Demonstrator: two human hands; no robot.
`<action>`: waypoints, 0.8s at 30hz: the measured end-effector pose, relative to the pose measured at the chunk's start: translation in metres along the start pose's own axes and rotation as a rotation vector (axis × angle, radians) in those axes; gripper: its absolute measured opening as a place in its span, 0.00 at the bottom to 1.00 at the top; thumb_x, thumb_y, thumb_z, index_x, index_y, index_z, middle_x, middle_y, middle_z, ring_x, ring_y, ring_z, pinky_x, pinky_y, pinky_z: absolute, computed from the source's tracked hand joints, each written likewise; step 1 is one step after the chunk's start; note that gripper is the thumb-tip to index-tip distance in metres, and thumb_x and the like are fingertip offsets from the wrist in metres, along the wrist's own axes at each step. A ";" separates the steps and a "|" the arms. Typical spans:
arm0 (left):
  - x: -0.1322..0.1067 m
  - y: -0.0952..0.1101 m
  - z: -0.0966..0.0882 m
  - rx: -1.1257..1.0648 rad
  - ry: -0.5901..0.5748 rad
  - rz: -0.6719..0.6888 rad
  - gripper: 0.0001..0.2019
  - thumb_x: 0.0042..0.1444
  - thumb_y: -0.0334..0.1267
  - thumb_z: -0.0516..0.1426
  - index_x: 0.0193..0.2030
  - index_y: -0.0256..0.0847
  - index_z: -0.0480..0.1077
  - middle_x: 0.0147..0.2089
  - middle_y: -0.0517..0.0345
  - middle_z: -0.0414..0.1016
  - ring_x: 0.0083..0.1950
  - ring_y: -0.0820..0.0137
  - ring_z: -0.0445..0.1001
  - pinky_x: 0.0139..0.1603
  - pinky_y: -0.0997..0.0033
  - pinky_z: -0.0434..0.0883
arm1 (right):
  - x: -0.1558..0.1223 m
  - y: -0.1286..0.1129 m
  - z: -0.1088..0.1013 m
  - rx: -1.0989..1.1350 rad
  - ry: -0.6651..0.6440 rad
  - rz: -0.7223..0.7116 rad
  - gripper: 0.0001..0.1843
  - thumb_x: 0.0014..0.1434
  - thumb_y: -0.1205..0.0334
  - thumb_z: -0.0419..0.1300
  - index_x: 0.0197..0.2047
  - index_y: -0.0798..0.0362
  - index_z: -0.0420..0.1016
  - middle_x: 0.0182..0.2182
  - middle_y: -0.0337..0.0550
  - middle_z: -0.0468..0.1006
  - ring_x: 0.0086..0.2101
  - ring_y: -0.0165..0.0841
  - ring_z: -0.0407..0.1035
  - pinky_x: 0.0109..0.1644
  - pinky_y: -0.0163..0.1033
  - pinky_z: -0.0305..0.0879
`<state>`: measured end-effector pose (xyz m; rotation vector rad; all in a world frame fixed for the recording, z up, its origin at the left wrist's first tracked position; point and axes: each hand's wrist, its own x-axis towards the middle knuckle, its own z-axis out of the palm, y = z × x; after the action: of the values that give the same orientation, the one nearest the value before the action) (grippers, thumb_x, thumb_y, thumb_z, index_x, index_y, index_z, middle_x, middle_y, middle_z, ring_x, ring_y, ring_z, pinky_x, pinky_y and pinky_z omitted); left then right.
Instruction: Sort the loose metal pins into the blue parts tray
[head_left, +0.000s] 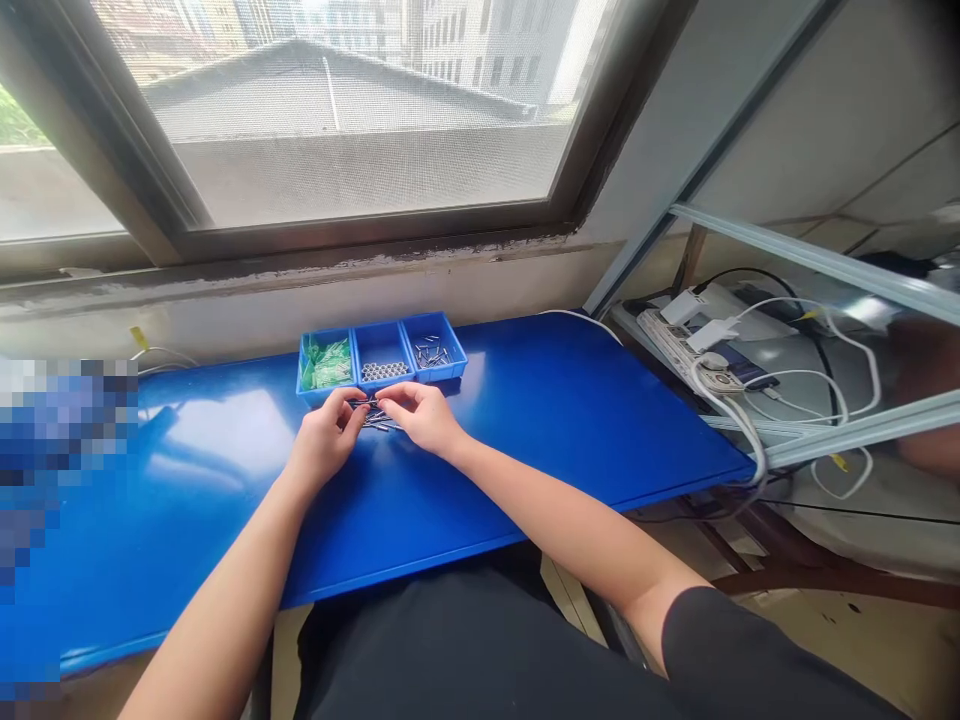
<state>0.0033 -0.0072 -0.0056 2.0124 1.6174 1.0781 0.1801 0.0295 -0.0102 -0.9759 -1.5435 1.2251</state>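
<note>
Item: one blue plastic three-compartment parts tray (382,337), set on a glossy blue bench (570,420). Green plastic pieces (326,362) are held in the left compartment, rows of small steel cylinders (385,372) in the middle, and metal pins (433,353) in the right. Loose pins (379,420) are scattered just in front of the tray. A slim metal pin (361,403) is gripped in a pinch by the left hand (324,440) and right hand (420,415), above the loose pins. A white power strip (675,345) with cables is placed beside the bench, and a mesh-screened window (360,170) is fitted beyond it.
</note>
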 end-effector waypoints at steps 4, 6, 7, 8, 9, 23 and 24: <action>0.000 -0.002 0.000 -0.009 -0.008 -0.004 0.10 0.62 0.45 0.54 0.42 0.42 0.69 0.22 0.68 0.61 0.21 0.76 0.58 0.26 0.77 0.60 | -0.002 -0.001 0.000 -0.024 0.014 -0.004 0.10 0.56 0.61 0.63 0.40 0.56 0.80 0.37 0.46 0.83 0.36 0.32 0.77 0.42 0.37 0.74; 0.000 -0.003 0.000 -0.009 -0.021 -0.007 0.10 0.62 0.45 0.54 0.41 0.42 0.70 0.22 0.68 0.61 0.22 0.76 0.58 0.26 0.77 0.60 | -0.002 -0.002 0.000 -0.044 0.015 -0.004 0.10 0.56 0.61 0.63 0.40 0.56 0.81 0.37 0.46 0.83 0.36 0.32 0.76 0.40 0.36 0.73; 0.001 -0.004 -0.001 -0.005 -0.026 -0.007 0.10 0.62 0.45 0.54 0.41 0.42 0.70 0.22 0.67 0.61 0.22 0.76 0.58 0.27 0.77 0.60 | -0.003 -0.002 0.000 -0.053 0.013 -0.007 0.10 0.56 0.61 0.62 0.40 0.56 0.81 0.38 0.46 0.83 0.36 0.31 0.76 0.40 0.36 0.73; 0.001 -0.004 -0.001 0.002 -0.028 -0.004 0.11 0.63 0.46 0.53 0.40 0.41 0.70 0.22 0.67 0.62 0.22 0.76 0.59 0.27 0.76 0.60 | -0.003 -0.003 0.001 -0.061 0.011 -0.012 0.10 0.56 0.61 0.62 0.40 0.56 0.81 0.38 0.46 0.82 0.36 0.31 0.76 0.40 0.35 0.73; 0.001 -0.004 -0.002 0.010 -0.026 0.000 0.11 0.63 0.46 0.53 0.40 0.41 0.70 0.23 0.66 0.63 0.23 0.76 0.60 0.27 0.76 0.61 | -0.004 -0.004 0.001 -0.065 0.010 -0.018 0.10 0.56 0.62 0.63 0.40 0.56 0.81 0.38 0.46 0.82 0.36 0.32 0.76 0.39 0.35 0.72; 0.000 -0.003 0.000 0.016 0.014 0.036 0.12 0.63 0.47 0.54 0.40 0.41 0.71 0.22 0.66 0.65 0.22 0.76 0.60 0.27 0.76 0.62 | -0.002 -0.004 0.000 -0.046 0.010 -0.014 0.10 0.56 0.61 0.63 0.39 0.56 0.81 0.37 0.46 0.82 0.36 0.31 0.76 0.42 0.36 0.74; 0.001 -0.003 0.000 0.029 0.011 0.039 0.12 0.63 0.47 0.53 0.38 0.41 0.71 0.23 0.65 0.67 0.23 0.76 0.62 0.28 0.76 0.62 | -0.002 -0.004 0.000 -0.050 0.007 -0.013 0.09 0.56 0.61 0.63 0.39 0.56 0.81 0.37 0.46 0.82 0.36 0.31 0.76 0.42 0.36 0.74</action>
<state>0.0009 -0.0058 -0.0072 2.0679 1.6145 1.0872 0.1804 0.0267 -0.0066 -0.9999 -1.5792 1.1786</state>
